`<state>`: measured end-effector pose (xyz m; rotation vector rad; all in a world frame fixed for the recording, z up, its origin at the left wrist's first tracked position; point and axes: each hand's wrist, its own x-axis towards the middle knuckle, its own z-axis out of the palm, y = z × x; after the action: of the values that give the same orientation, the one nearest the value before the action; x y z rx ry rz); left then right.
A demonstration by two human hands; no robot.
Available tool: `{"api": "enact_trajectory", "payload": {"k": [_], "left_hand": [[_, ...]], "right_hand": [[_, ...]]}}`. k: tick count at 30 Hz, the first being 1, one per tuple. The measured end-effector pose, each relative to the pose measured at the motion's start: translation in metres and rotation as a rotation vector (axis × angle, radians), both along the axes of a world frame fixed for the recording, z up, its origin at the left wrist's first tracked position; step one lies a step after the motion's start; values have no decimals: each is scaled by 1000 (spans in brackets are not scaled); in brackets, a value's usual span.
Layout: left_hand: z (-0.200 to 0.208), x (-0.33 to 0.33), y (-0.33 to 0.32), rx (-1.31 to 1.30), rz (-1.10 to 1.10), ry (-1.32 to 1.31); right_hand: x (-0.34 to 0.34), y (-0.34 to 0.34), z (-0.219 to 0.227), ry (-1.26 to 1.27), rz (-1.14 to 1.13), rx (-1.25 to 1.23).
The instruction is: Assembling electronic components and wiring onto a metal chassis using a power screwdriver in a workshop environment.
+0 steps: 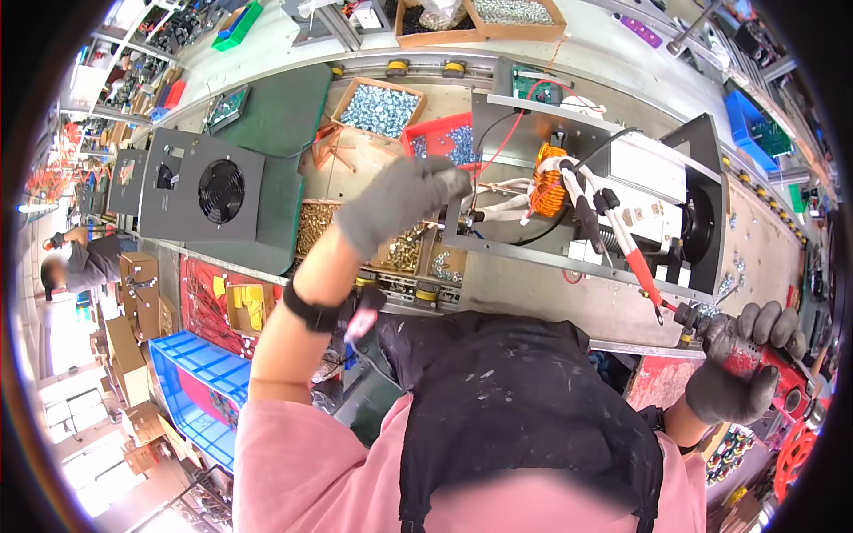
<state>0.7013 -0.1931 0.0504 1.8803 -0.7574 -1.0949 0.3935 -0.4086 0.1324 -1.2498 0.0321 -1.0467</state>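
Note:
My left hand (395,202), in a grey glove, is at the left end of an open metal equipment case (582,253). Its fingers are curled together by the end panel, and what they hold, if anything, is hidden. My right hand (733,391), also gloved, grips a red power screwdriver (745,357) beyond the case's front right corner. Inside the case are an orange-wound coil (549,182), thick white cables (619,233) and a black fan (700,222). One cable with a red sleeve (641,274) hangs over the front edge.
Behind my left hand are a cardboard tray of bolts (382,108) and a red bin (418,138); brass-coloured fasteners (315,233) lie nearer. A grey case with a fan (200,186) stands left. A blue crate (200,391) is at lower left. Another person (89,265) is far left.

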Motion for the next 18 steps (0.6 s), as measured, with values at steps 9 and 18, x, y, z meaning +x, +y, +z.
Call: {"api": "enact_trajectory", "payload": {"k": [9,18], "left_hand": [[-55,54,-88,689,-690,-551],[-48,4,-99,264,-363,-304]], "right_hand": [[-15,-11,-5,47,-152,19],[-16,-31,-15,91,-266,-23]]}}
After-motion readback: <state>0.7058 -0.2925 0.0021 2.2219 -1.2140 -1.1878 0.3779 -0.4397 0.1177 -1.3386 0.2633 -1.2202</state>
